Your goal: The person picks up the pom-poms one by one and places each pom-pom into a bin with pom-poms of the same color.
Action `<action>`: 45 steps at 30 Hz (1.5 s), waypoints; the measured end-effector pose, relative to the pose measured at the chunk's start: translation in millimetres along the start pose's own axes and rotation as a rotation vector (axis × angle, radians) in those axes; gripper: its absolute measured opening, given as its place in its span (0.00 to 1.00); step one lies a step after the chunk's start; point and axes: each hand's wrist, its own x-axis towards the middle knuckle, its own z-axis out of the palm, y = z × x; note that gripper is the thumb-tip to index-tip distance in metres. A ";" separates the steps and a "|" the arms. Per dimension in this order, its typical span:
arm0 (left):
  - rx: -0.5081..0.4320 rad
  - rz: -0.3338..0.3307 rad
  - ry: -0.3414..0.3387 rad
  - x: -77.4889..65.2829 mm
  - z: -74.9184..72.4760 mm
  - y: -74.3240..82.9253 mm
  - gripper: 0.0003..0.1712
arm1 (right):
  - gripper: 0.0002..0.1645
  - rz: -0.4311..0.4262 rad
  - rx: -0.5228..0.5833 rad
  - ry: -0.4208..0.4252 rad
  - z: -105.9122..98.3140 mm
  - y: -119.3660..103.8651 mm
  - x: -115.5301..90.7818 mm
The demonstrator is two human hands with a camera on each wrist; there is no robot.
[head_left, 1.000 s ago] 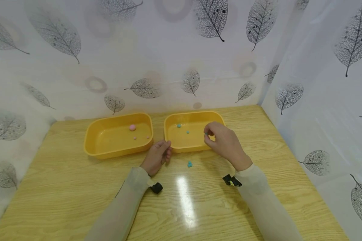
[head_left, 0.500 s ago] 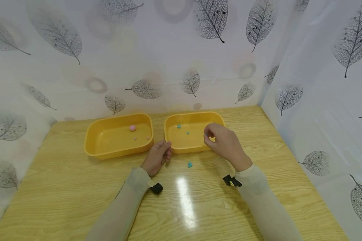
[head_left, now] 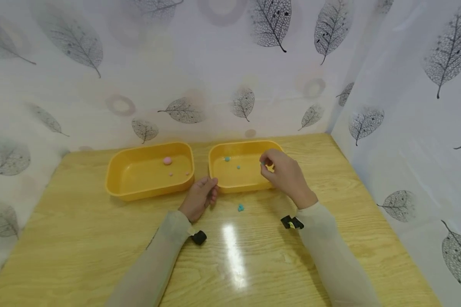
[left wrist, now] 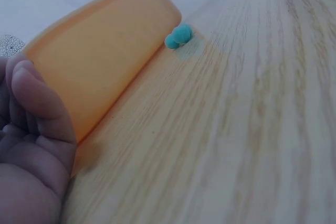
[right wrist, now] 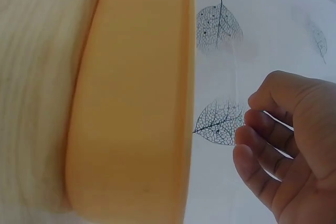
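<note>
In the head view, my left hand (head_left: 199,198) holds the front left corner of the right-hand yellow tray (head_left: 240,188), its thumb at the rim. My right hand (head_left: 288,175) is over that tray's right side and pinches a small blue ball (head_left: 263,163) between thumb and forefinger. The right wrist view shows these fingers (right wrist: 257,169) curled beyond the tray wall (right wrist: 131,98), with the ball hidden. Inside the tray lie a larger blue ball (head_left: 227,159) and a tiny blue ball (head_left: 238,167). A clump of small blue balls (head_left: 240,207) sits on the table in front.
To the left stands another yellow tray (head_left: 138,195), with a pink ball (head_left: 167,160) and two tiny pink balls in it. Both trays rest on a wood-grain table (head_left: 80,238). A leaf-patterned white curtain (head_left: 215,64) hangs behind and at the sides.
My right hand has risen slightly over the tray, still pinching the small blue ball. My left hand stays at the tray corner. The head view has shifted a little.
</note>
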 end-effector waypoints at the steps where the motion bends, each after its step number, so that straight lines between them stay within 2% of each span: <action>1: 0.002 0.000 -0.001 0.1 0.1 0.0 0.15 | 0.04 0.004 0.000 0.003 -0.8 1.6 3.0; 5: -0.001 -0.006 0.006 0.7 0.0 0.0 0.15 | 0.03 0.023 -0.004 -0.013 -5.1 6.8 20.3; 9: -0.009 -0.011 0.010 1.5 0.0 0.5 0.15 | 0.04 0.055 -0.024 -0.111 -7.8 10.4 44.3; 14: -0.020 -0.012 0.011 1.9 0.6 -0.8 0.15 | 0.04 0.072 -0.078 -0.283 -7.0 14.3 76.9; 21: -0.024 -0.014 0.015 1.9 -0.9 -2.0 0.14 | 0.04 0.047 -0.123 -0.561 1.3 15.0 119.1; 27: -0.044 -0.013 0.010 2.9 -0.6 -1.7 0.13 | 0.07 0.061 -0.117 -0.831 19.3 17.4 138.0; 30: -0.033 -0.011 0.016 3.3 -0.4 -0.9 0.13 | 0.11 0.084 -0.116 -0.936 29.9 17.2 142.5; 32: -0.028 -0.015 0.015 3.5 -0.5 -1.3 0.13 | 0.12 0.102 -0.143 -0.979 36.6 16.8 143.9; 37: -0.036 -0.020 0.015 4.4 -0.5 -2.7 0.12 | 0.13 0.124 -0.228 -1.006 46.8 10.8 144.2; 45: -0.025 -0.023 0.026 8.3 -3.9 -3.6 0.13 | 0.11 0.072 -0.267 -1.042 60.1 4.3 143.2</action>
